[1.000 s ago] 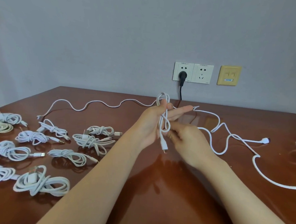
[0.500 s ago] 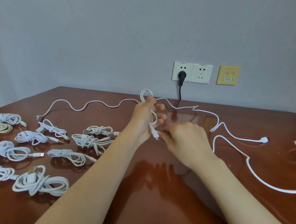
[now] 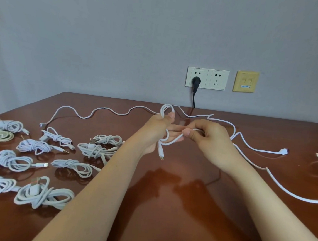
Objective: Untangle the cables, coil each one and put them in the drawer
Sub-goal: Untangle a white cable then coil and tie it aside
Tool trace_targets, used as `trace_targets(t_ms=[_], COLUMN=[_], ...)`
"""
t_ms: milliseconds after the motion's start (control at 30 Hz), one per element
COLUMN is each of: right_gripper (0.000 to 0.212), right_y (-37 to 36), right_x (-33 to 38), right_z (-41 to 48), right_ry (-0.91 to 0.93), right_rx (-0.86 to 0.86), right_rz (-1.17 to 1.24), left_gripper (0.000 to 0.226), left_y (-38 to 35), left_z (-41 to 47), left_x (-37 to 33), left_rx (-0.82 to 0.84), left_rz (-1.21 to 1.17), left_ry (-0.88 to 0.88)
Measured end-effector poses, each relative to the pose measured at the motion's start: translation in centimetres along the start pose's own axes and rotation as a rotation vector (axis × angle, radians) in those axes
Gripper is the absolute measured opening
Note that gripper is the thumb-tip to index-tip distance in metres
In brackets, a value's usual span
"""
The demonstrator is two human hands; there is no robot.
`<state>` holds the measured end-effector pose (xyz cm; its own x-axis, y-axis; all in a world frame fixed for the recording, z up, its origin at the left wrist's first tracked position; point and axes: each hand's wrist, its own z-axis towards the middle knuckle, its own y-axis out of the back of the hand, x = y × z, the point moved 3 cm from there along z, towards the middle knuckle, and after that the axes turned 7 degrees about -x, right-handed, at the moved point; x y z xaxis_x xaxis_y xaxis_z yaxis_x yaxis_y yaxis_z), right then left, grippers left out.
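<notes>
The table [image 3: 167,210] carried a spread of coiled bundles [image 3: 44,193] on its left half. The one cable [image 3: 171,141] I was working hung between my hands above the table's middle. My left hand [image 3: 158,131] gripped its loops, thumb clamped on top, so the coil's long axis ran up and down. My right hand [image 3: 207,138], just beside it, pinched the strand between thumb and forefinger. The slack trailed off rightward over the wood, so my right hand was nearer for the next wrap, I judged. The plug [image 3: 161,154] dangled below my left palm.
</notes>
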<state>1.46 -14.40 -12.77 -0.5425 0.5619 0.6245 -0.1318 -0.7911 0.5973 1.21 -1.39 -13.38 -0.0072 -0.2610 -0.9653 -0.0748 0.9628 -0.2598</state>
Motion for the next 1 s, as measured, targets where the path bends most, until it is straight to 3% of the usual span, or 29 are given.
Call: trace_targets(t_ms=[300,633,833,1000], right_gripper=[0.015,0.017,0.028,0.026], right_y=[0.0,0.5,1.0,1.4], right_x=[-0.3,-0.7,-0.3,-0.7], right_z=[0.2,0.4,0.4,0.6], right_ry=[-0.044,0.019,0.069,0.053], right_rx=[-0.103,-0.162,-0.181,-0.203], right_rz=[0.204,0.076,0.082,0.181], left_gripper=[0.032,0.071,0.035,0.032], left_y=[-1.1,-1.4,-1.3,-1.7], left_z=[-0.3,0.0,-0.6,-0.6], left_x=[1.5,2.3,2.6,2.4], left_rx=[0.146,0.313,0.419,0.363], left_rz=[0.393,0.454,0.663,0.562], left_ry=[0.048,0.144,0.145,0.094])
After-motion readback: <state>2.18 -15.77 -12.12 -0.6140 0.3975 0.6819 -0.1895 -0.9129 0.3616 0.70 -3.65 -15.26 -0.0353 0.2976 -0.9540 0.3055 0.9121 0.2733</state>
